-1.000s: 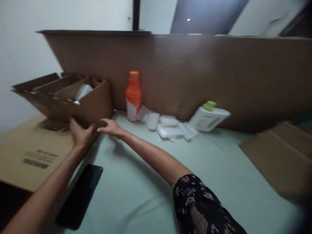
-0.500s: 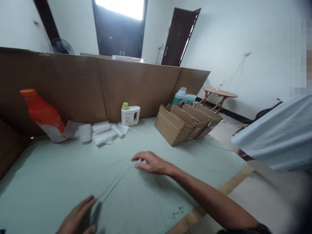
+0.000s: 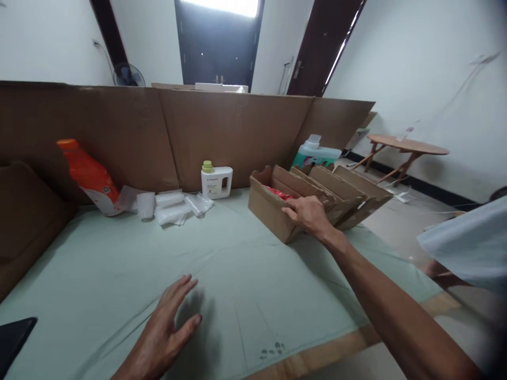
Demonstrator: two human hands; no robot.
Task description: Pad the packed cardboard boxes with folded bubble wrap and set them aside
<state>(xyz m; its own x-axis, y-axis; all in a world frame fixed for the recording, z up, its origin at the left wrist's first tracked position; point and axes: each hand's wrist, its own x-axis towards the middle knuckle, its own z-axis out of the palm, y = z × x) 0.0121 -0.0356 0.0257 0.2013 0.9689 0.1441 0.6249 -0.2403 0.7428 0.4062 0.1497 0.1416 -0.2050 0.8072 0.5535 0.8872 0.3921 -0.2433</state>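
Note:
My right hand [image 3: 311,214] is at the front compartment of the brown cardboard box [image 3: 273,211]. Its fingers curl over the box's upper edge, with the thumb on the near side; some fingertips are hidden. Something red [image 3: 279,193] shows inside that compartment. My left hand [image 3: 166,324] hovers over the green cloth [image 3: 130,264] at the front, fingers stretched and thumb apart, holding nothing. A white bottle with a green cap [image 3: 217,182] stands behind, left of the box.
An orange bottle [image 3: 91,179] leans against the cardboard screen [image 3: 237,121], beside clear plastic packets [image 3: 170,208]. A teal bottle [image 3: 315,153] stands behind the box. A dark object [image 3: 16,340] lies front left. Another person's light-blue clothing [image 3: 471,248] shows at right.
My right hand has moved from above the cloth to the right, onto the cardboard box. My left hand has come further into view and spread. The view has shifted; red now shows in the box.

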